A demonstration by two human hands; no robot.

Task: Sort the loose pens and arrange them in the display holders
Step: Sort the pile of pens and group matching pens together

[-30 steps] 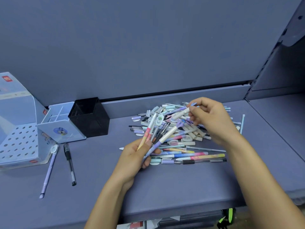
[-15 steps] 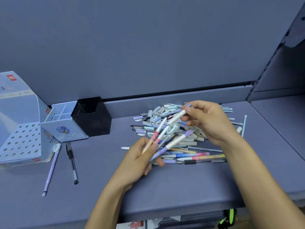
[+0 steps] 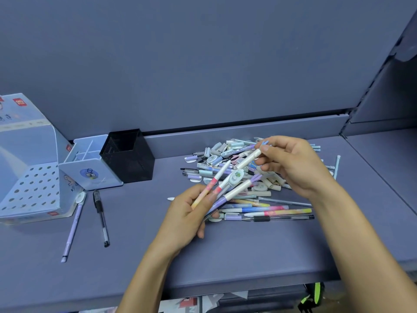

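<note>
A heap of loose pens (image 3: 250, 177) and caps lies on the purple shelf, right of centre. My left hand (image 3: 189, 213) grips a fan of pastel pens (image 3: 222, 188), pink, white and lilac, tips pointing up and right. My right hand (image 3: 291, 163) hovers over the heap and pinches the top end of a white pen (image 3: 248, 160) whose lower end reaches into that fan. At the left stand a black mesh holder (image 3: 128, 154), a pale blue divided holder (image 3: 90, 168) and a perforated display box (image 3: 29, 190).
A lilac pen (image 3: 73, 227) and a black gel pen (image 3: 101, 218) lie apart in front of the holders. The shelf's front edge (image 3: 225, 288) runs below my wrists. A back panel and a right-hand upright close in the shelf.
My right hand has carried the white pen down and left from the heap into the bundle in my left hand. My left hand has shifted slightly right.
</note>
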